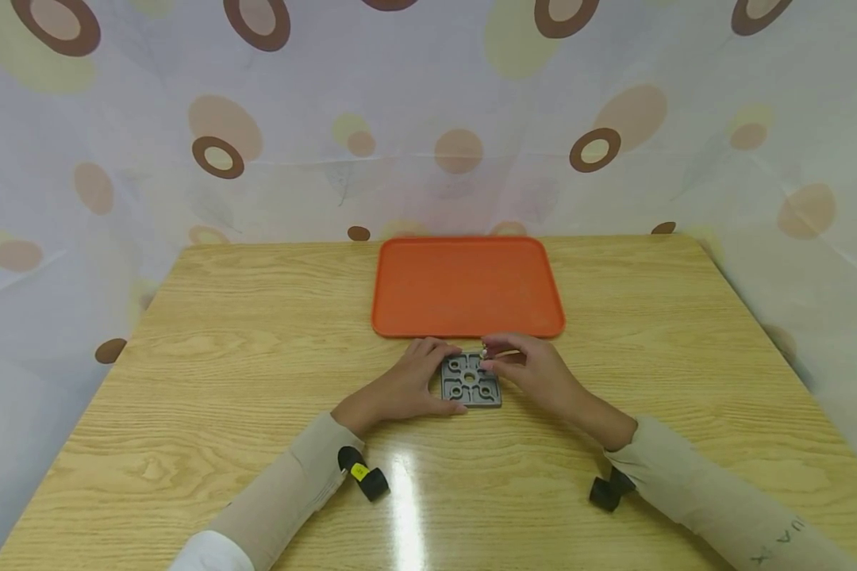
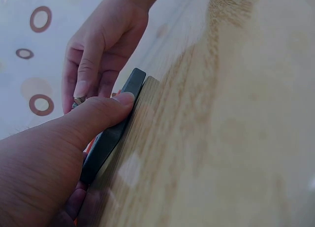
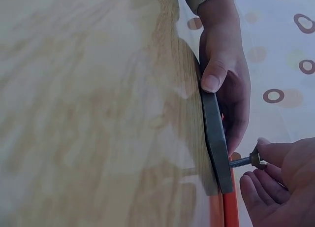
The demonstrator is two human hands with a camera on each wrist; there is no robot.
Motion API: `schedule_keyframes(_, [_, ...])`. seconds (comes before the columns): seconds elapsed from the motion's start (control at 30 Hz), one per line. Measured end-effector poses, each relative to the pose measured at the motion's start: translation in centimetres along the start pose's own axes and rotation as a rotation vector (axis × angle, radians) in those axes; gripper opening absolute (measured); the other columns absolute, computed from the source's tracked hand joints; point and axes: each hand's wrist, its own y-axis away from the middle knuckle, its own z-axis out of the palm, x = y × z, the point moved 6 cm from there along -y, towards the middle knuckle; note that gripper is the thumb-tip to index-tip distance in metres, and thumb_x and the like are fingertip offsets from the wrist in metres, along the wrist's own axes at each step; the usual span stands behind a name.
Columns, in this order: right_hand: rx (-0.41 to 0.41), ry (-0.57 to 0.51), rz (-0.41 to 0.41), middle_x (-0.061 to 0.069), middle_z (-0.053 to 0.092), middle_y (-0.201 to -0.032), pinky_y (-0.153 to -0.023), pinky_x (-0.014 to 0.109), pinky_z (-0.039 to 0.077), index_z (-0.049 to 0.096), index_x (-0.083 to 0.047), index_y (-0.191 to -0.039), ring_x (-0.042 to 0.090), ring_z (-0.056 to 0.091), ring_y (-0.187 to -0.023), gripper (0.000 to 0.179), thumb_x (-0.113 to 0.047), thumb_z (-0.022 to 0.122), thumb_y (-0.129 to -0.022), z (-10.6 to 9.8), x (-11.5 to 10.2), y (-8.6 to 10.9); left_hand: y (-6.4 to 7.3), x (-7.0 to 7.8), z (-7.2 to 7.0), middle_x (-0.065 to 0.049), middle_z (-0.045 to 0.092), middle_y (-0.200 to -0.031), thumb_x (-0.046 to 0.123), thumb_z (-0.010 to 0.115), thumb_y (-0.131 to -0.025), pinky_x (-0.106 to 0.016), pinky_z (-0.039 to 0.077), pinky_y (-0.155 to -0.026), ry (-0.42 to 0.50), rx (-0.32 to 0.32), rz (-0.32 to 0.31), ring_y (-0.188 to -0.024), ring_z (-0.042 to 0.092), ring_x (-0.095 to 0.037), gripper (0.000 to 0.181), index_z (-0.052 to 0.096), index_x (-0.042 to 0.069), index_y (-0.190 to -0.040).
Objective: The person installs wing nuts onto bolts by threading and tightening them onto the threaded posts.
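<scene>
Head cam high, facing fwd/down; wrist cams close, both seeing plate point(image 3: 215, 138).

gray square plate point(image 1: 470, 387) with round holes: lying flat, lower middle of head view | shiny metal screw point(image 3: 246, 161): upright, tip down at plate's top right part

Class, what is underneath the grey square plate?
The wooden tabletop shows around the grey square plate and appears to support it. The patch directly beneath is covered, so anything there cannot be seen.
</scene>
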Motion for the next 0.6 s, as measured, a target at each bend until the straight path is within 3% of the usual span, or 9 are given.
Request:
schedule_keyframes(0.17, [0.015, 0.011, 0.000, 0.013, 0.065, -0.101, -0.079, 0.031, 0.049, 0.060, 0.006, -0.112, 0.025, 0.062, -0.094, 0.033, -0.006, 0.069, -0.083, -0.2, -0.6, 0.2, 0.0, -0.1, 0.1, 0.004, 0.037, -0.126, 0.063, 0.067, -0.071, -0.032, 0.035, -0.091, -0.002, 0.001, -0.002, -0.108, 0.029, -0.012, 0.089, 0.036, 0.017, -0.140])
schedule_keyframes(0.4, [0.035, 0.064, 0.016, 0.020, 0.065, -0.098, -0.080, 0.040, 0.048, 0.061, 0.010, -0.107, 0.032, 0.061, -0.093, 0.024, -0.001, 0.063, -0.086, -0.7, -3.6, 0.7, 0.0, -0.1, 0.1, 0.004, 0.037, -0.125, 0.063, 0.068, -0.071, -0.033, 0.036, -0.090, -0.007, 0.007, 0.001, -0.109, 0.030, -0.012, 0.089, 0.036, 0.017, -0.140])
schedule_keyframes(0.6, [0.046, 0.110, 0.029, 0.020, 0.065, -0.098, -0.078, 0.038, 0.049, 0.063, 0.008, -0.105, 0.033, 0.061, -0.092, 0.020, -0.003, 0.060, -0.089, -0.9, -3.7, 0.8, 0.0, 0.0, 0.1, 0.003, 0.037, -0.126, 0.062, 0.068, -0.071, -0.033, 0.036, -0.090, -0.004, 0.011, 0.008, -0.109, 0.031, -0.013, 0.088, 0.036, 0.016, -0.140])
